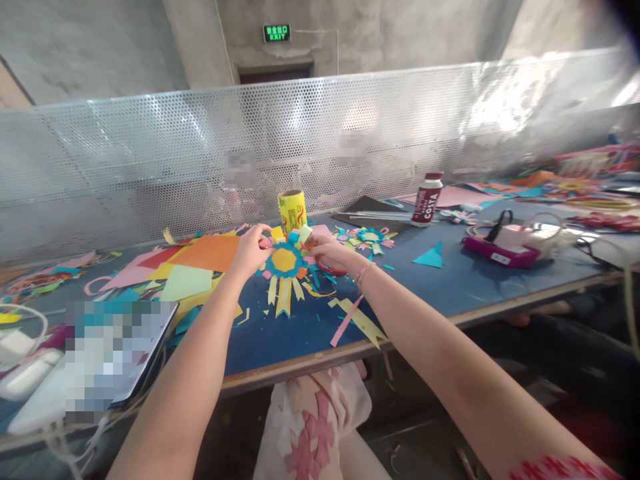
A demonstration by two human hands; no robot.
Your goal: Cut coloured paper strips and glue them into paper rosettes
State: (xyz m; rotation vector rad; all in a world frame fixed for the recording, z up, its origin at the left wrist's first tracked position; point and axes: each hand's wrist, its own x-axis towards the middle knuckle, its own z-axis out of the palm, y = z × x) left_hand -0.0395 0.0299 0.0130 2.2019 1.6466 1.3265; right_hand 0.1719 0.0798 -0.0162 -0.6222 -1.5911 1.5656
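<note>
A paper flower with a yellow centre, a blue ring and multicoloured loops lies on the blue table, its pale yellow strips pointing toward me. My left hand is closed on the flower's upper left edge. At its upper right edge, my right hand pinches the paper loops with fingers together. Just behind the flower stands a yellow tube. A second, smaller paper flower lies to the right of my right hand.
Coloured paper sheets spread on the left, near a tablet. A Costa bottle and purple tray stand right. Paper strips lie at the table's front edge. A perforated screen runs behind.
</note>
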